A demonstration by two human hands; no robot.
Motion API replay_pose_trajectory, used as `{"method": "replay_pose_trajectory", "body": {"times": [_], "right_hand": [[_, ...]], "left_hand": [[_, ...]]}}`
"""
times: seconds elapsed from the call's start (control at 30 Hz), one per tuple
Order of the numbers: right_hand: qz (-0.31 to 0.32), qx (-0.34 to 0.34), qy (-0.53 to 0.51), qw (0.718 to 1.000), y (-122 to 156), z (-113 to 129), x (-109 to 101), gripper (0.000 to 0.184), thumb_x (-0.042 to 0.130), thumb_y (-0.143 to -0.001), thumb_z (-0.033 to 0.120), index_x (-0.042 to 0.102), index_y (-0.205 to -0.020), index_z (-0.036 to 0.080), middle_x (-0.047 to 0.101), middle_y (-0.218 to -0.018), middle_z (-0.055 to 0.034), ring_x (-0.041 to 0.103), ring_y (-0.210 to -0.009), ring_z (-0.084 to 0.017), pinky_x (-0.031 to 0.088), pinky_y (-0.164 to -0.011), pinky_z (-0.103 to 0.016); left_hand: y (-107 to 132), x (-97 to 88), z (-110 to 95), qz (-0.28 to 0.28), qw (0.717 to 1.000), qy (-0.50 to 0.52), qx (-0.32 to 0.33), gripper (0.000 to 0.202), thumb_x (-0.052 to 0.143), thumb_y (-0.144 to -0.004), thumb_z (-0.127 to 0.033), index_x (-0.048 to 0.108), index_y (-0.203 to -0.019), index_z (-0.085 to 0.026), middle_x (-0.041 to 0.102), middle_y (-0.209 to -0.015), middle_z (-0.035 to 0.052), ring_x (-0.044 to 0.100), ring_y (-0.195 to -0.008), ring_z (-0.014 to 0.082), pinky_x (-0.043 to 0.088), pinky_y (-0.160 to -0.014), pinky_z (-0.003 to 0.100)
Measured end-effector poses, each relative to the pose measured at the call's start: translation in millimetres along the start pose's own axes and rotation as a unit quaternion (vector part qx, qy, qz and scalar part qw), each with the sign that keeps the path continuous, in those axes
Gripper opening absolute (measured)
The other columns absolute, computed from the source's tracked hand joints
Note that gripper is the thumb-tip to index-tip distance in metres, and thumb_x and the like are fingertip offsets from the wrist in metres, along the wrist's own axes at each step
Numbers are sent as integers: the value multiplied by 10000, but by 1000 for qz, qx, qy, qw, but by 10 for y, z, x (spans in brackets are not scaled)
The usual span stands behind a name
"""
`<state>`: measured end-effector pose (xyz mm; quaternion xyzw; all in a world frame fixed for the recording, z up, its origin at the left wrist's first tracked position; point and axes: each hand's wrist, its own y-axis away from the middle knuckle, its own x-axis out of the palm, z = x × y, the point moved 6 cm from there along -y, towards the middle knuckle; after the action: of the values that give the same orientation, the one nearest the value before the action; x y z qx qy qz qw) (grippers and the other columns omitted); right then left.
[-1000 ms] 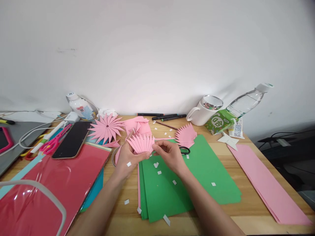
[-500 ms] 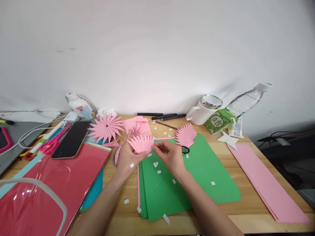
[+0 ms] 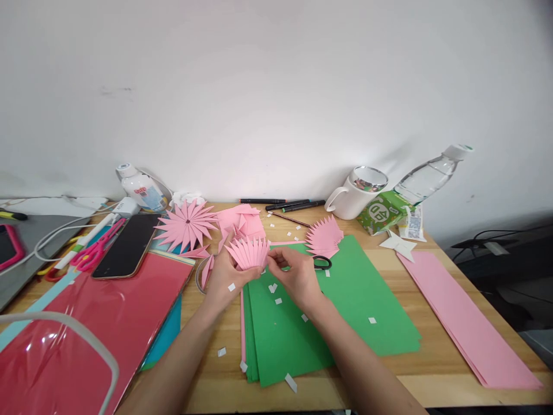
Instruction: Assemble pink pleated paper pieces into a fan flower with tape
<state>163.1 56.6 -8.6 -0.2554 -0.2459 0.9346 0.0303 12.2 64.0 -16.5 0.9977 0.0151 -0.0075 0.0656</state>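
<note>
My left hand (image 3: 227,279) is closed around the lower left part of a pleated pink paper fan (image 3: 248,253) with pointed tips. At the fan's right edge, the fingers of my right hand (image 3: 296,276) are pinched together; whether they grip the paper or a small scrap is too small to tell. Both hands are above the left part of a stack of green paper (image 3: 345,323). Black-handled scissors (image 3: 322,263) lie partly hidden behind my right hand. A second pink fan (image 3: 325,236) rests at the stack's far edge, and a full pink paper star (image 3: 187,226) lies beyond my left hand.
White paper scraps (image 3: 291,383) are scattered about. At left are red sheets in plastic (image 3: 129,311), a phone (image 3: 126,246) and pink scissors (image 3: 97,248). A white mug (image 3: 356,196), green box (image 3: 384,212) and water bottle (image 3: 430,176) stand at the back right. Folded pink paper (image 3: 469,317) lies right.
My right hand has shifted very slightly at the fan's edge. My left hand keeps the fan in nearly the same place, and the view has moved a little.
</note>
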Motion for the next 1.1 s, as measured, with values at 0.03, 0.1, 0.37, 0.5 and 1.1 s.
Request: {"method": "replay_pose_trajectory", "body": {"times": [0.03,0.1,0.37,0.5,1.1], "right_hand": [[-2,-16,16,1000,3,7,-1,137,521,-814,155,657,-801,166,705,-692,-38,645,-578,-134,531,-578,-230],[-6,-47,47,998,5,26,-10,162,495,-839,148,654,-810,167,704,-700,-43,641,-586,-135,515,-580,-227],[36,-96,54,993,-24,67,-24,150,515,-911,190,658,-870,171,726,-745,-38,657,-627,-144,473,-590,-222],[60,-111,95,987,-2,42,17,184,492,-935,198,665,-879,169,718,-750,-52,662,-641,-154,454,-579,-222],[112,-119,182,970,76,27,148,189,416,-929,115,595,-951,168,657,-846,-90,608,-714,-186,446,-617,-260]], "left_hand": [[1,2,2,0,1000,2,-3,1022,781,-518,-114,341,-1437,-189,613,-1260,120,646,-1009,249,558,-755,320],[6,11,4,6,1000,17,-15,1005,785,-514,-116,360,-1422,-185,614,-1252,129,652,-985,257,567,-704,321],[21,23,34,45,989,114,-83,757,845,-472,-171,565,-1174,-121,700,-1031,131,678,-815,245,571,-604,319],[31,18,56,47,987,115,-106,739,862,-455,-196,580,-1135,-135,695,-1050,142,688,-777,244,572,-595,331],[22,35,-6,42,993,89,-59,860,819,-494,-171,493,-1290,-149,696,-975,94,657,-727,208,538,-571,296]]}}
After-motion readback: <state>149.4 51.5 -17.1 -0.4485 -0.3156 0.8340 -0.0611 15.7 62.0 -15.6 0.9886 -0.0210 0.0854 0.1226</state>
